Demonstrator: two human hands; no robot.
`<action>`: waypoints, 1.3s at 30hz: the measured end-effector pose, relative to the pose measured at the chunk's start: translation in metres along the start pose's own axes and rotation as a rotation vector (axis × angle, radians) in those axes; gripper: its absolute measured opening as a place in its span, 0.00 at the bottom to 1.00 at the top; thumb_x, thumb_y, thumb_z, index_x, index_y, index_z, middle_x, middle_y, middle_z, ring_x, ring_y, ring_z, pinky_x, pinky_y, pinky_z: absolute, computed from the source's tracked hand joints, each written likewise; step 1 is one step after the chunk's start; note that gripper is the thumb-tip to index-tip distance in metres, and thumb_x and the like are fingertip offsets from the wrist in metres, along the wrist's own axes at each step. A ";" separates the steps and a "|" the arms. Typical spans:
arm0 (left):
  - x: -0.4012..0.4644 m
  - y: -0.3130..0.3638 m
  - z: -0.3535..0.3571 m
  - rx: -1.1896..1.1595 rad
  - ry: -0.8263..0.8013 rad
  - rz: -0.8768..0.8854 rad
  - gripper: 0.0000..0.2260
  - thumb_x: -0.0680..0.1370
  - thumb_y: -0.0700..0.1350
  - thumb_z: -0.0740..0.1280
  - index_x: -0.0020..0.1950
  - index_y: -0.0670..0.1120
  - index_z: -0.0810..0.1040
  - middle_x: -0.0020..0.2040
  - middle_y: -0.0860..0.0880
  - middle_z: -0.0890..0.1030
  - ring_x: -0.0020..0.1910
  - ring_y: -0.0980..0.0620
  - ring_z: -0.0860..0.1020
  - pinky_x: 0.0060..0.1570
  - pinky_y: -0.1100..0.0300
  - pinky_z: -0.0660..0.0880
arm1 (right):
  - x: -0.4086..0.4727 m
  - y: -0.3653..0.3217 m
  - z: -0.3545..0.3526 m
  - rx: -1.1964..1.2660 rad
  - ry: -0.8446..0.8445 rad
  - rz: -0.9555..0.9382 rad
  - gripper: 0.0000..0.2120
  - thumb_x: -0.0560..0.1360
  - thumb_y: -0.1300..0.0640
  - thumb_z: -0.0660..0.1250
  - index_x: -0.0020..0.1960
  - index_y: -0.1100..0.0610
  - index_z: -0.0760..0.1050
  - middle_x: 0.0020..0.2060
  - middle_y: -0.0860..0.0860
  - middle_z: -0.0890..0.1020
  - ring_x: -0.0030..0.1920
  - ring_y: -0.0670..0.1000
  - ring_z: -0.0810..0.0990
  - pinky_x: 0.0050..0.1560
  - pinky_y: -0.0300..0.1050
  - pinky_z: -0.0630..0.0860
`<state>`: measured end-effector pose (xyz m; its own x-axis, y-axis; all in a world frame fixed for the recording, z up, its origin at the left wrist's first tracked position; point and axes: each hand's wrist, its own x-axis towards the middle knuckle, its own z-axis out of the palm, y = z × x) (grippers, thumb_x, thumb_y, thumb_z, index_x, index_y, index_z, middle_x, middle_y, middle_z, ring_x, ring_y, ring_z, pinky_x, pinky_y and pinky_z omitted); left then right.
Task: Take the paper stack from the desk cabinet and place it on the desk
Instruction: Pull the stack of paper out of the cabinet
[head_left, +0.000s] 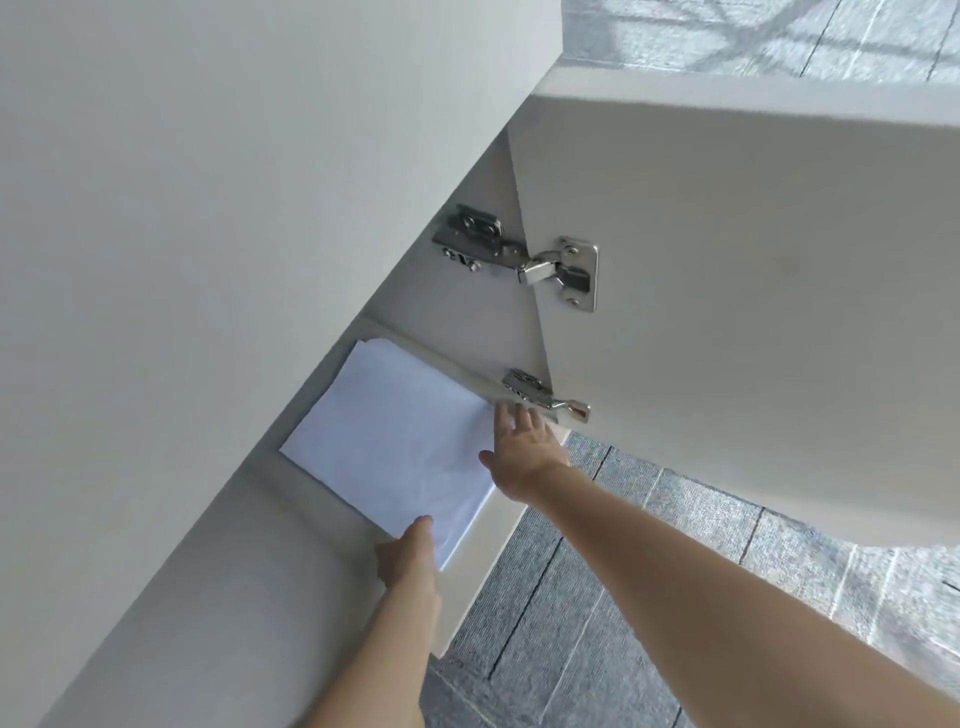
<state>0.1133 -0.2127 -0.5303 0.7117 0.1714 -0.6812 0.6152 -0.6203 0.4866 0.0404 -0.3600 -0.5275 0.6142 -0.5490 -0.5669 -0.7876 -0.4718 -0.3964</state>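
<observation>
A white paper stack (395, 441) lies flat on the bottom shelf of the open desk cabinet (467, 312), below the white desk top (208, 182). My left hand (408, 551) grips the stack's near corner, thumb on top and fingers hidden beneath. My right hand (522, 449) touches the stack's right edge with fingers spread; whether they reach under the paper is hidden. Part of the stack lies out of sight under the desk top's edge.
The white cabinet door (753, 312) stands swung open to the right, held by two metal hinges, upper (519, 257) and lower (543, 397). Grey carpet tiles (597, 623) cover the floor below and beside the cabinet.
</observation>
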 end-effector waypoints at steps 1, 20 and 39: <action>0.009 -0.002 0.003 0.000 0.005 -0.017 0.24 0.69 0.46 0.72 0.59 0.35 0.73 0.60 0.32 0.78 0.58 0.34 0.80 0.57 0.44 0.78 | 0.005 0.001 0.002 0.008 -0.004 0.008 0.36 0.83 0.45 0.52 0.81 0.62 0.40 0.80 0.62 0.49 0.80 0.62 0.49 0.79 0.55 0.52; -0.058 -0.093 0.015 -0.110 0.033 0.014 0.21 0.73 0.44 0.74 0.61 0.37 0.73 0.53 0.41 0.79 0.53 0.40 0.79 0.52 0.52 0.73 | -0.045 0.085 0.031 0.453 -0.026 0.300 0.10 0.76 0.55 0.62 0.55 0.57 0.70 0.49 0.57 0.80 0.47 0.58 0.77 0.43 0.46 0.74; -0.134 -0.049 -0.083 -0.346 -0.554 -0.085 0.15 0.79 0.42 0.66 0.66 0.44 0.77 0.59 0.40 0.84 0.60 0.40 0.80 0.66 0.41 0.71 | -0.138 0.048 -0.069 0.500 -0.053 0.093 0.19 0.75 0.50 0.70 0.62 0.59 0.75 0.50 0.55 0.80 0.49 0.55 0.78 0.46 0.45 0.72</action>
<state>0.0157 -0.1421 -0.4174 0.4326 -0.2674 -0.8610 0.8011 -0.3241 0.5032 -0.0783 -0.3546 -0.4185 0.5475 -0.5311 -0.6467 -0.7740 -0.0277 -0.6325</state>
